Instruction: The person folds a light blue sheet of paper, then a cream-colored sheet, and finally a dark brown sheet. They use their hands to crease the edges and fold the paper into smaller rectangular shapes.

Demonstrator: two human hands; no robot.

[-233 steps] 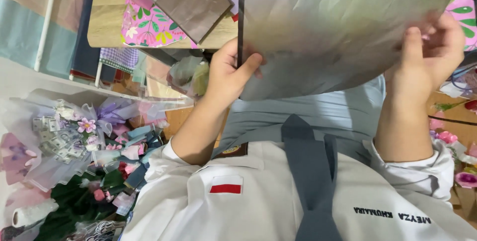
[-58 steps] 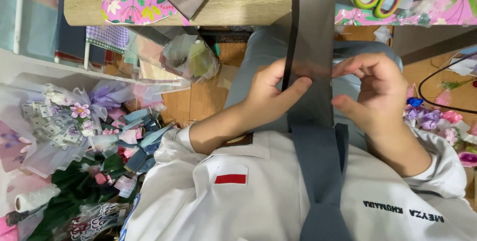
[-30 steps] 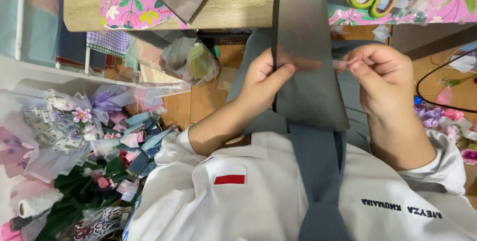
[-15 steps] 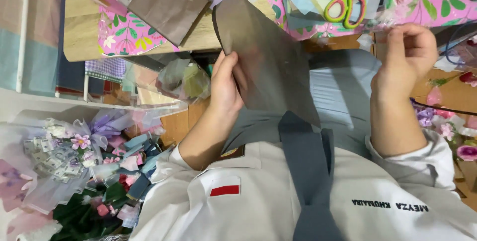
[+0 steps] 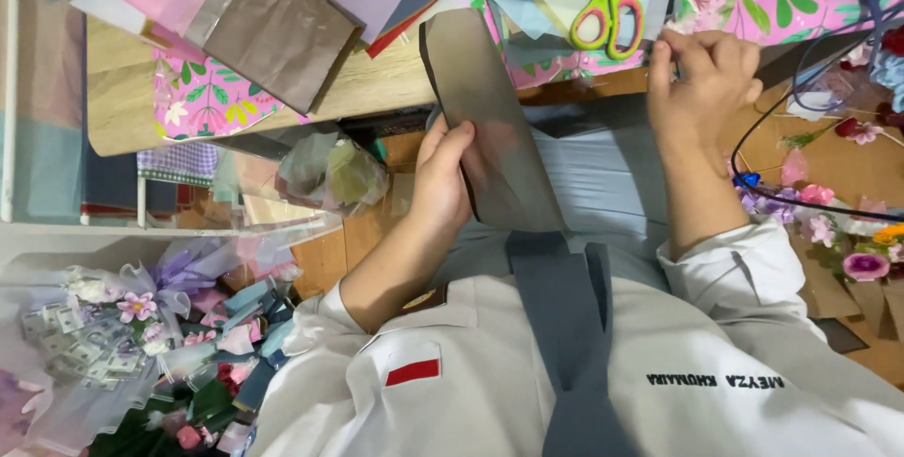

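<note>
My left hand (image 5: 443,184) pinches the folded grey paper (image 5: 494,137), thumb over its near edge. My right hand (image 5: 702,80), fingers curled together, sits by the scissors (image 5: 603,0). One-handed, the paper could unfold or slip.

I'm looking at a home craft corner: coloured paper sheets (image 5: 282,24) and scissors (image 5: 603,5) on a wooden table (image 5: 377,90), paper flowers (image 5: 847,250) on the floor.

Red rectangular patch (image 5: 413,371) on white shirt chest; no packages, screens.
</note>
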